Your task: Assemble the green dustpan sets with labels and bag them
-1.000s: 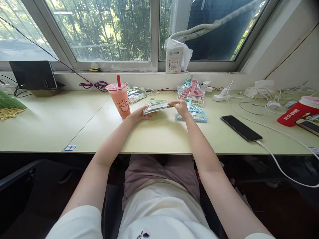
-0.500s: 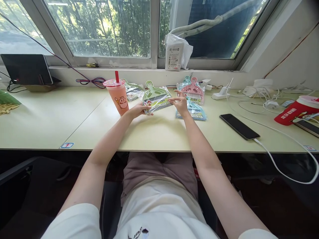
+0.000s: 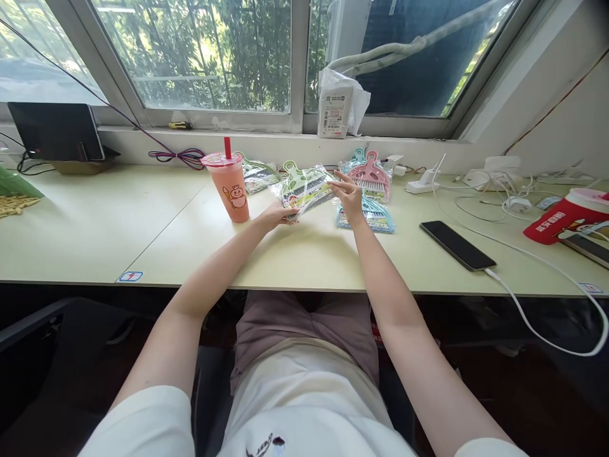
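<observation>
Both of my hands hold a clear packet with a green mini dustpan and brush set point(image 3: 304, 187), tilted up above the pale desk point(image 3: 309, 257). My left hand point(image 3: 276, 214) grips its lower left corner. My right hand point(image 3: 349, 197) pinches its right edge. Just right of it lies a blue packaged set point(image 3: 375, 216), and behind that a pink one point(image 3: 371, 171). Another green packet point(image 3: 257, 176) lies behind the pink drink cup point(image 3: 231, 184).
A black phone point(image 3: 457, 245) on a white cable lies to the right, near a red cup point(image 3: 566, 216) and a tangle of chargers point(image 3: 499, 181). A dark tablet point(image 3: 57, 132) stands at far left. A white parcel point(image 3: 339, 108) sits on the window sill.
The green packet has been lifted from flat near the desk and tilted up to face me, held in both hands. The view shifted slightly.
</observation>
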